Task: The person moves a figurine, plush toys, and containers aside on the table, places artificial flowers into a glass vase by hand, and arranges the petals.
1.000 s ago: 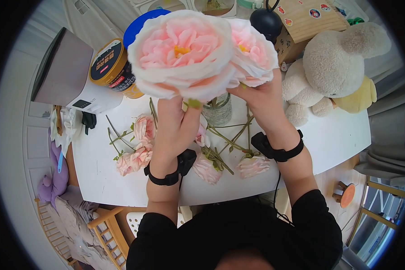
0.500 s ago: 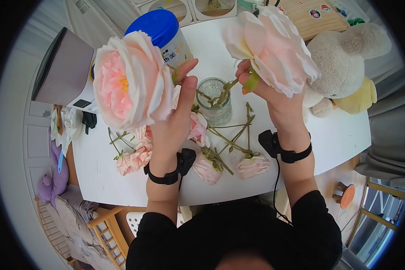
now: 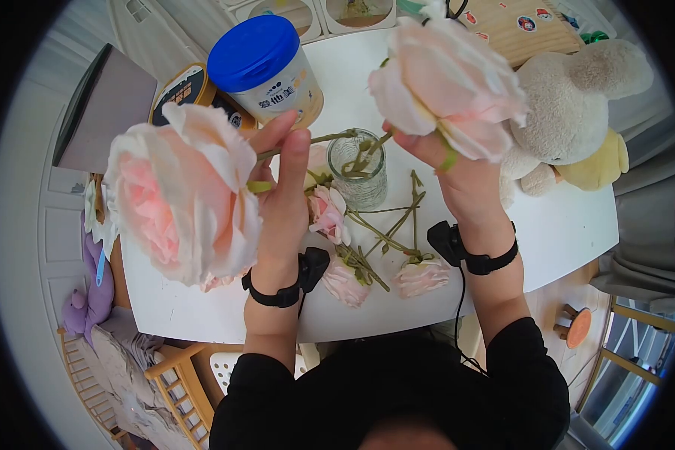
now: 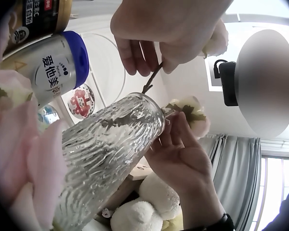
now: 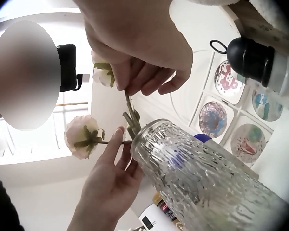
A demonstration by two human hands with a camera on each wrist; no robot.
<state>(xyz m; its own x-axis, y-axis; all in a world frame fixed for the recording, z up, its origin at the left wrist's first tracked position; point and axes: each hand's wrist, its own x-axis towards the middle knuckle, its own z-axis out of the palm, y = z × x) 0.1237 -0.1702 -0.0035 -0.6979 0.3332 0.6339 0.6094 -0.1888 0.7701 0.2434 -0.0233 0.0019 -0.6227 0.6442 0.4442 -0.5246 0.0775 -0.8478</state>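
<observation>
My left hand (image 3: 283, 206) pinches the stem of a large pale pink rose (image 3: 180, 195), its bloom tilted left. That stem points right, its end right at the rim of a ribbed glass vase (image 3: 366, 191). In my right hand (image 3: 469, 180) is the stem of a second pale pink rose (image 3: 450, 90), which slants down to the vase's mouth. Both blooms hang outside the vase, one on each side. The right wrist view shows the left fingers (image 5: 116, 144) beside the vase's rim, with the branched green stem (image 5: 131, 115) under the right hand.
More pink roses (image 3: 420, 277) lie on the white table (image 3: 502, 300) in front of the vase, their stems crossed. Behind stand a blue-lidded tub (image 3: 266, 75) and a dark canister. A plush rabbit (image 3: 555, 105) sits at right, near a wooden box (image 3: 510, 30).
The two blooms, side by side before, have parted to the left and right. The left rose has swung lower and further left, its stem now lying level towards the vase.
</observation>
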